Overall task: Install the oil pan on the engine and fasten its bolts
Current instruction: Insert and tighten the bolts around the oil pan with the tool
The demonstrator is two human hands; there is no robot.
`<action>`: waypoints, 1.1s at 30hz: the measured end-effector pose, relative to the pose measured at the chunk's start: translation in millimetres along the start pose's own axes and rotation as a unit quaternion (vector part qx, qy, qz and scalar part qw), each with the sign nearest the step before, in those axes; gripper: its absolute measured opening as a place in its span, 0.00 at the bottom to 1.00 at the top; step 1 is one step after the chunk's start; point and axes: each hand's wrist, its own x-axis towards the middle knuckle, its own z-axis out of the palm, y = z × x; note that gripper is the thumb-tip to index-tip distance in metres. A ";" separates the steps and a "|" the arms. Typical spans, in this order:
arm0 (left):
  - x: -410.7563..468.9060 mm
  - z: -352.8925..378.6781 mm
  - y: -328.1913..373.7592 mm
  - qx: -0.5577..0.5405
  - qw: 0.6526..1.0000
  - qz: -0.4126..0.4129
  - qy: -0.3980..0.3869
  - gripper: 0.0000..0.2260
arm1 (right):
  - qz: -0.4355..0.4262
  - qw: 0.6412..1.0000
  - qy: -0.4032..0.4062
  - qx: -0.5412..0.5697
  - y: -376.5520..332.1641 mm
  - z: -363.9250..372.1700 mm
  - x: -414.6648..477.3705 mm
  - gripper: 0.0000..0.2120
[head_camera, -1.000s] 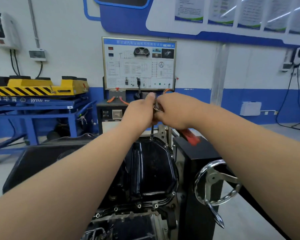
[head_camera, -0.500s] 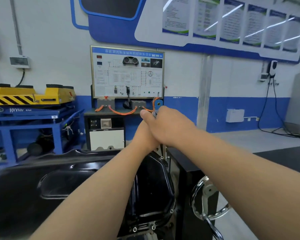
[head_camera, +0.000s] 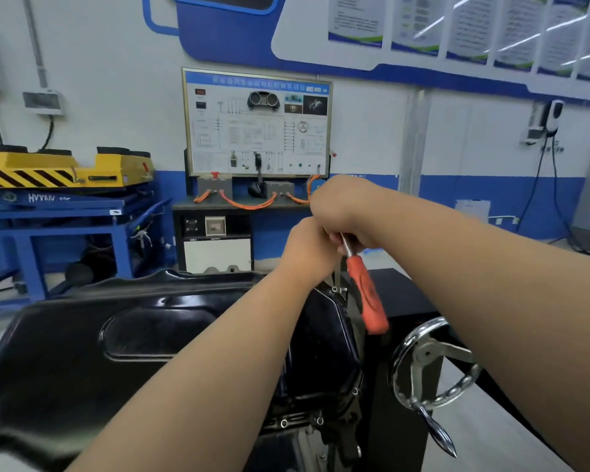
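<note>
Fastening stage: oil pan (head_camera: 150, 335) already seated on engine (head_camera: 307, 434), bolts (head_camera: 283, 423) in place along the near rim; judging by the hands, working the far-right corner now.
next move: likely keeping the tool square on that corner bolt, swinging the handle clear of the stand, then carrying on round the rim. Main risks are a slipped tool or a cross-thread.
oil pan as container: black, glossy, largest thing in frame, open side down on the block. Inside hidden, contents impossible to tell.
engine stand (head_camera: 402, 301): black box just right of the pan; touching or not, can't tell.
handwheel (head_camera: 433, 362): chrome, on the stand's near face, well below both hands, untouched.
right hand (head_camera: 344, 209): clenched over the steel end of the ratchet (head_camera: 367, 291), above the pan's far-right corner.
left hand (head_camera: 309, 250): back of hand up, pressed against the right one; fingers hidden, so can't tell whether grasping anything.
ratchet handle: orange, hanging down and right between pan and stand, ungripped.
bolt heads: two on the near rim, one on the right rim (head_camera: 355, 391), one at the far corner (head_camera: 334, 288) under the hands; tightness not readable.
</note>
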 end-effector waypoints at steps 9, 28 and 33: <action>5.8 -18.4 3.4 0.042 0.997 0.049 -0.040 0.13 | -0.198 0.922 0.132 -0.307 1.1 -6.6 7.2 0.11; 2.9 -10.5 -1.1 -0.017 1.000 0.005 0.021 0.07 | -0.014 0.947 -0.005 -0.320 -14.4 -9.8 13.9 0.17; -1.2 -3.5 3.3 -0.141 0.990 0.013 -0.012 0.05 | -0.083 0.885 0.001 -0.458 -18.2 -8.6 10.2 0.15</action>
